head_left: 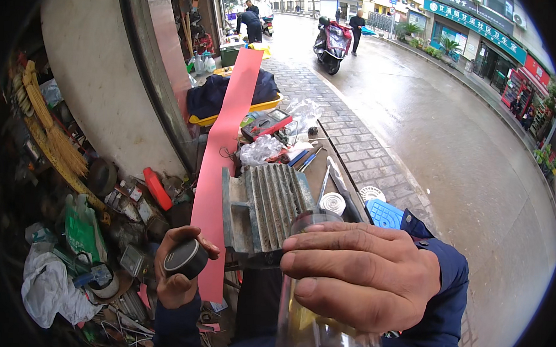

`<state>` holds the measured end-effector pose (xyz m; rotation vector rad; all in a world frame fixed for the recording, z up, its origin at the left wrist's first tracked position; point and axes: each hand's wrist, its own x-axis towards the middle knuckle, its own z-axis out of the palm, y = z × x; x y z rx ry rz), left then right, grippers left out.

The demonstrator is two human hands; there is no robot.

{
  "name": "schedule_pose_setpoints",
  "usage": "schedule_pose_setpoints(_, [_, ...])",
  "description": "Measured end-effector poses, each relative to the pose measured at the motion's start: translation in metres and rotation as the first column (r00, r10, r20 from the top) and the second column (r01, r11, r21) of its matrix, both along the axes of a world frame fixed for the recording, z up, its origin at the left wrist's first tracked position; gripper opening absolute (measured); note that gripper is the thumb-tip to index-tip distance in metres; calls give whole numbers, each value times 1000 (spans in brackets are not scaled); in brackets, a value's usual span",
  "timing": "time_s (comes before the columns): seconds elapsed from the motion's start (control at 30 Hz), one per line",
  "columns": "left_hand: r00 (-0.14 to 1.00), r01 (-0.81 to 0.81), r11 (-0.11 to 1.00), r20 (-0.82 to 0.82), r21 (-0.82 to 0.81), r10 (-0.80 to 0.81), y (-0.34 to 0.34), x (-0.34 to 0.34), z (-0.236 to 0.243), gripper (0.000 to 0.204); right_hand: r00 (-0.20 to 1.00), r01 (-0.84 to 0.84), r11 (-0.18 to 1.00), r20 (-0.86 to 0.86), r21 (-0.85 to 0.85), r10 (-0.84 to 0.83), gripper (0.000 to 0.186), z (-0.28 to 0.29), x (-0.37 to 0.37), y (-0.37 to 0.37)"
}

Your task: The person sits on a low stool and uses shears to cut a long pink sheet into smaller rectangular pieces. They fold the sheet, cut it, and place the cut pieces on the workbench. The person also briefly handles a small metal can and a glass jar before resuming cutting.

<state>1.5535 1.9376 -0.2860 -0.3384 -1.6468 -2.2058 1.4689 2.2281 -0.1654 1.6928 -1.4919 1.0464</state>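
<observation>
Close before the camera, the right hand (360,275) was wrapped around a clear glass jar (320,326), its open mouth tilted up toward the lens. Beside it, the left hand (176,265) gripped the jar's black lid (185,258) between fingers and thumb. Behind both stood a grey finned motor housing (267,207) on a cluttered workbench (319,169), beside 1 long red strip (222,152).

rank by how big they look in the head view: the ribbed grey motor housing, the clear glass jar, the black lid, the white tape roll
1. ribbed grey motor housing
2. clear glass jar, though nearness to the camera inflates it
3. black lid
4. white tape roll
</observation>
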Motion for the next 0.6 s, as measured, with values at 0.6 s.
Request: schedule_pose_setpoints(0.6, [997,-35,995,-58,98,41,-12,14,4,94,995,72,997,-72,-36,-74,22,35,26,-23])
